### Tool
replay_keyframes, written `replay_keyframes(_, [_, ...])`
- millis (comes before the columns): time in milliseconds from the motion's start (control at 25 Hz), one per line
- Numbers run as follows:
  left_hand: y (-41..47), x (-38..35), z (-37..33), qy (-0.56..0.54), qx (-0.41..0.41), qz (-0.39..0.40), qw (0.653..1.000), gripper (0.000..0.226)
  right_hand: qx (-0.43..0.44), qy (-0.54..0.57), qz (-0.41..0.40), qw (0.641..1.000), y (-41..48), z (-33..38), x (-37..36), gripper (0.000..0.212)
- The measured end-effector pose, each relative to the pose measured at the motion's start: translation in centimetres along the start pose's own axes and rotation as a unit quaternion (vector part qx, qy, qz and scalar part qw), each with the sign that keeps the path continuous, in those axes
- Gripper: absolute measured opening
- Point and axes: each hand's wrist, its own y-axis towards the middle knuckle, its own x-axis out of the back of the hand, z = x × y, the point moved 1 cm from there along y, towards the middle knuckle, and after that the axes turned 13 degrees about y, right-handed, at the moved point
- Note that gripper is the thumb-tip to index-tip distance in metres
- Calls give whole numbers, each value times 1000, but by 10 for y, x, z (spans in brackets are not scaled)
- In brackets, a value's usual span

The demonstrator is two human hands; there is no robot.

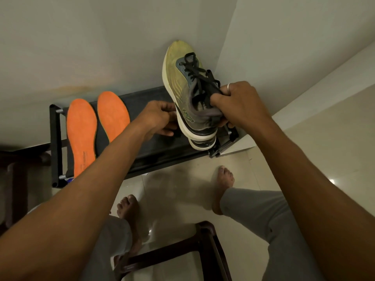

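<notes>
A yellow-green running shoe (178, 78) with black laces and a white sole is held above the right end of a black shoe rack (154, 147), toe pointing up toward the wall. My right hand (239, 106) grips its tongue and collar, fingers curled into the opening. My left hand (160, 120) is at the shoe's left side by the heel, fingers curled, and I cannot tell whether it holds anything. A second shoe's heel (202, 144) shows just under the held one on the rack. Two orange insoles (82, 134) (113, 116) lie side by side on the rack's left part.
The rack stands against a pale wall in a corner; a second wall runs along the right. My bare feet (129, 211) stand on glossy beige tiles. A dark wooden stool frame (174, 252) is at the bottom centre, and dark furniture (14, 179) sits at the left.
</notes>
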Motion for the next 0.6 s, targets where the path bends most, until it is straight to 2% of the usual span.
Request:
replay_keyframes(120, [-6,29,3,-60,16,-77,995,13,15,-10,18,1000,0,9,-24,22])
replay_keyframes(280, [-17,67,10,-102,32,-126,986,21,9,-27,48,998,-1,10,-59,22])
replay_keyframes(440, [-25,81,16,-102,40,-66,992,51,18,-71,49,996,2,5,-85,23])
replay_keyframes(600, [-31,74,21,-57,32,21,998,64,13,-89,69,994,4,-6,-105,21])
